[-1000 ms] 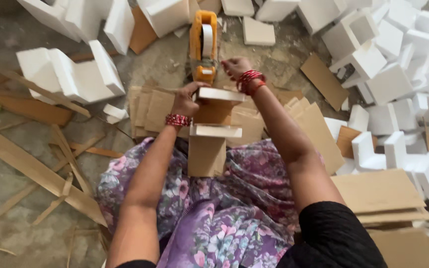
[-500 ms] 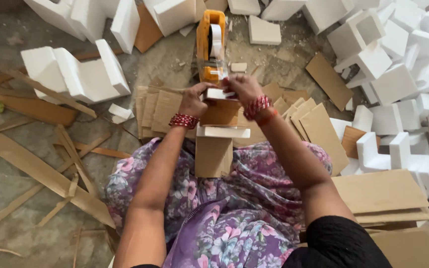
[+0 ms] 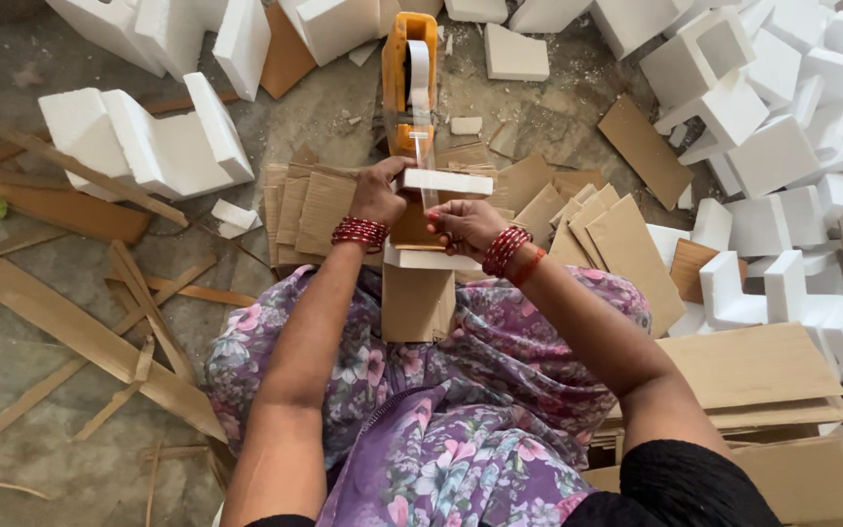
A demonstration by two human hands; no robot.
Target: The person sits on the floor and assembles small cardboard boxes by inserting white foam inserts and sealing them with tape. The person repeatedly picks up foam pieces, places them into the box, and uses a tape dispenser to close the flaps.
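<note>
Left hand (image 3: 380, 192): grips one cardboard-and-foam bundle (image 3: 420, 256) on the lap.
Right hand (image 3: 462, 224): pinches its tape strip (image 3: 426, 168).
Dispenser: one orange tape dispenser (image 3: 404, 78) just beyond.
Foam slabs in bundle: two.

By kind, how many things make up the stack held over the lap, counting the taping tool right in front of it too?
Orange tape dispenser: 1
White foam strips: 2
Cardboard piece: 1
Total: 4
</note>
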